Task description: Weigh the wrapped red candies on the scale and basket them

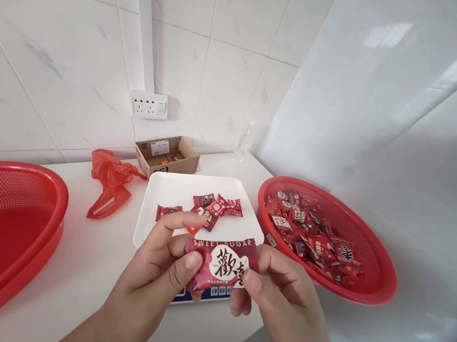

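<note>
Between my two hands is a wrapped candy [222, 265] in a red wrapper with "SWEET SUGAR" and large dark characters on a pale patch. My left hand [160, 274] pinches its left end between thumb and fingers. At the right end, my right hand [280, 290] grips it the same way. Behind the held candy, several red wrapped candies [210, 213] lie on the white tray [151, 197] of a weighing scale. The scale's blue key panel [212, 292] shows partly below my fingers.
A red basket [384, 270] at the right holds many wrapped candies. Another red basket [63, 194] stands at the left. A red plastic bag [112, 178], a cardboard box [188, 160] with a few packets, and a clear bottle [243, 144] are near the wall.
</note>
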`<state>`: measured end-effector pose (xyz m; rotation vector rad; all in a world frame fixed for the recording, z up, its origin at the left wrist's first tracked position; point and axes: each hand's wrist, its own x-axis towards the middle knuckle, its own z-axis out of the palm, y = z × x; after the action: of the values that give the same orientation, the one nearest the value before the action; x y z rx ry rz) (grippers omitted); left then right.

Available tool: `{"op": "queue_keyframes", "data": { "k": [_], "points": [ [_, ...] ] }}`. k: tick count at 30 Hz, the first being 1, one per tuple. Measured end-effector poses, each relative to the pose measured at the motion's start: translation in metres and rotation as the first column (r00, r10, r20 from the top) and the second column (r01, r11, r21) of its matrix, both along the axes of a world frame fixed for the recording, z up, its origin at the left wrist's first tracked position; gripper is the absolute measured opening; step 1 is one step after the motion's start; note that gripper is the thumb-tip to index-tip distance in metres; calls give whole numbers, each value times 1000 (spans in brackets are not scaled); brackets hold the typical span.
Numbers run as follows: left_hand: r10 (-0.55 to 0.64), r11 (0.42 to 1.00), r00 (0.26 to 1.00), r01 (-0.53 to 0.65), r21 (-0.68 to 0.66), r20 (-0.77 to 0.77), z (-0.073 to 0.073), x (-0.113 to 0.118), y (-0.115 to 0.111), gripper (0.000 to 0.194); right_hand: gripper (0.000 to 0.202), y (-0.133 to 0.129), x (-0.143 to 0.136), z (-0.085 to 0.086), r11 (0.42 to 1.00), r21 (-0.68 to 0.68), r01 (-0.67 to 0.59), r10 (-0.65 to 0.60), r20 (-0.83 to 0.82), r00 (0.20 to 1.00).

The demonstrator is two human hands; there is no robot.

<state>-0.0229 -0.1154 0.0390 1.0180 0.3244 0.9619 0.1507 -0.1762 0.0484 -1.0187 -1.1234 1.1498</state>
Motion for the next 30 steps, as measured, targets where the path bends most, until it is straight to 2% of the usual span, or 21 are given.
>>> {"op": "queue_keyframes", "data": {
  "k": [7,10,12,14,17,19,21,23,24,25,27,28,29,30],
  "points": [
    [57,998,997,-57,-7,-48,-1,2,-2,25,43,2,2,-2,1000,-17,12,-12,19,1000],
    [225,974,964,-220,48,-141,2,1,5,24,42,8,17,-8,994,-46,104,-100,79,992],
    [372,928,912,-360,96,-173,4,-1,12,19,39,14,30,-16,973,-40,226,-214,196,957],
    [463,886,870,-445,134,-170,5,-5,19,16,35,20,43,-27,944,-10,330,-299,400,867],
    [486,867,861,-454,204,-148,4,-7,24,15,33,31,52,-47,919,60,390,-311,719,622],
    [499,856,852,-456,242,-158,5,-6,23,14,31,38,53,-59,903,129,411,-337,805,488],
    [556,816,809,-487,311,-193,6,-9,21,15,33,43,52,-69,878,197,437,-395,813,427],
    [648,738,716,-508,444,-258,6,-19,24,17,41,45,53,-76,862,278,423,-446,812,376],
    [698,696,641,-499,516,-320,6,-27,26,21,42,45,55,-80,862,314,397,-461,812,359],
    [737,663,547,-468,584,-398,5,-38,29,26,41,44,57,-82,865,346,364,-471,811,348],
    [766,642,281,-347,683,-578,-1,-65,36,39,38,42,63,-88,873,387,297,-476,808,346],
    [773,632,145,-268,727,-618,-6,-80,37,43,37,40,66,-90,872,404,276,-483,804,348],
    [795,598,37,-211,773,-605,-12,-94,38,43,36,37,68,-93,867,423,264,-495,795,350],
    [821,562,7,-179,807,-570,-19,-108,36,40,35,34,70,-94,854,453,255,-518,782,346]
  ]
}}
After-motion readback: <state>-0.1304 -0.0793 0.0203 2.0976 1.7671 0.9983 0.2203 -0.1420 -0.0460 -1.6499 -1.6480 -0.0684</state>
